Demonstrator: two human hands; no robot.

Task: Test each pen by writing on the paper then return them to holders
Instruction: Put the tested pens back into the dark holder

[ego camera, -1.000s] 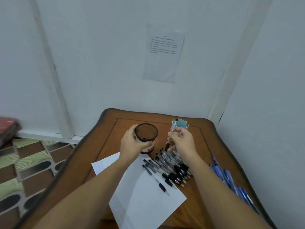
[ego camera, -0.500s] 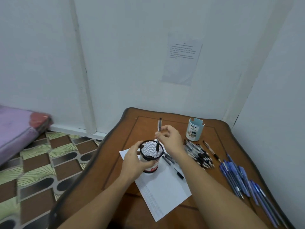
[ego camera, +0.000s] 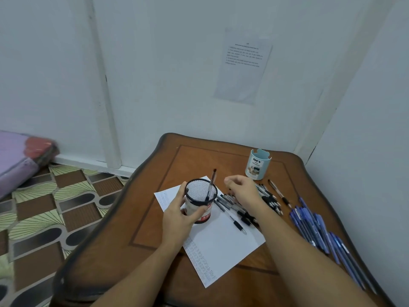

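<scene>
One pen is stood tilted in the mesh holder, over the paper on the table. Grip of the left hand is curled round the holder; grip of the right hand is relaxed and empty above the loose pens.

You can read only one word: "DIY", in dark capitals on the label of the pale blue plastic pen cup, right of the frame's centre. The smaller lines beneath it blur. The print on the white sheet at upper centre, the red label on the black wire-mesh pen holder and the rows of marks on the white paper under it are too small to read.
</scene>
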